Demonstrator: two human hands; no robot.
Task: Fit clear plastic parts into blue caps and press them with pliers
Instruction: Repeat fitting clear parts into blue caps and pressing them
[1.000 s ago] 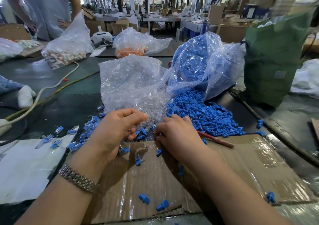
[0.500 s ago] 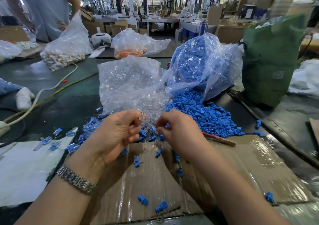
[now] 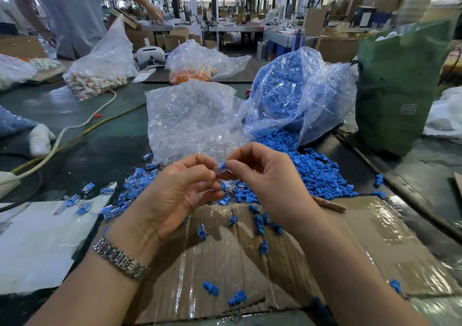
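Observation:
My right hand [image 3: 260,173] pinches a small blue cap [image 3: 222,166] between thumb and fingertips, raised above the table. My left hand [image 3: 180,195] pinches a clear plastic part [image 3: 217,174] right against that cap, fingertips of both hands almost touching. Behind them a clear bag [image 3: 190,118] spills clear parts, and a bag of blue caps [image 3: 295,93] spills a blue pile [image 3: 315,170]. The pliers' reddish handle [image 3: 330,204] lies on the cardboard, partly hidden by my right wrist.
Taped cardboard [image 3: 375,245] covers the near table with several loose blue caps on it. Fitted blue-and-clear pieces [image 3: 125,195] lie at left by white paper [image 3: 37,240]. A green sack [image 3: 397,86] stands at right. Cables [image 3: 82,128] cross the left. Another person [image 3: 67,13] works at far left.
Both hands have risen from the pile of parts and come together. The right now holds a blue cap, the left a clear part, meeting in the air.

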